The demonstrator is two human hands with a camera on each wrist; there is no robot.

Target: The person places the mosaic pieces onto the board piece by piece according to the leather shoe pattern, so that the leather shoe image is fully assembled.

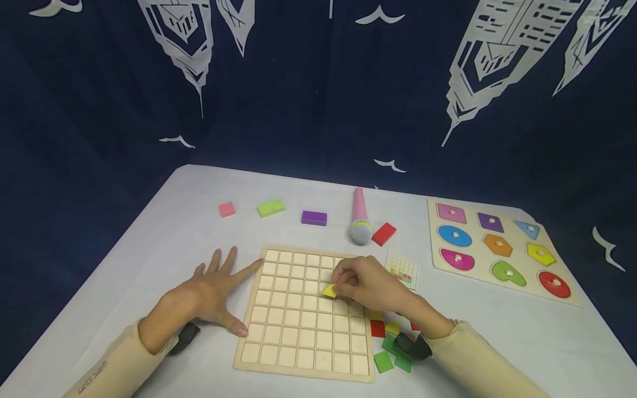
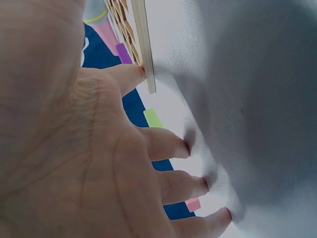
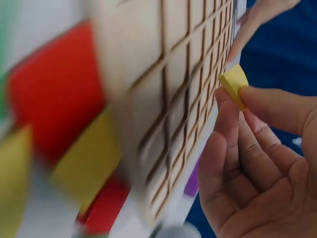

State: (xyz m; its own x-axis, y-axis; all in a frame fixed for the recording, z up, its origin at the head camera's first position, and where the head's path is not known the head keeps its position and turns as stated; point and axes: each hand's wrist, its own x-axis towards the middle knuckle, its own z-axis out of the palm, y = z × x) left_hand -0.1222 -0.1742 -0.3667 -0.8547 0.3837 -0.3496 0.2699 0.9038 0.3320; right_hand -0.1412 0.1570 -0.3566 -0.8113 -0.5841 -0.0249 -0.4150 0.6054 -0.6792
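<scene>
1. Head view: the right hand [image 1: 370, 284] pinches a yellow tile [image 1: 329, 290] at its fingertips, held over the middle of the grid board [image 1: 278, 331]; the empty cells lie directly beneath the pinch; the left hand [image 1: 211, 296] lies flat and spread, its forefinger touching the board's left edge.
2. Left wrist view: the fingers [image 2: 166, 144] press flat on the cloth, holding nothing; the board's edge [image 2: 143, 44] meets the forefinger tip.
3. Right wrist view: thumb and forefinger clamp the tile [image 3: 234, 83]; the grid sits just beside it, on the palm's far side.

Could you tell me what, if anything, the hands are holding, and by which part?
The right hand pinches a yellow tile by its edge; the left hand holds nothing, resting flat beside the grid board.
</scene>
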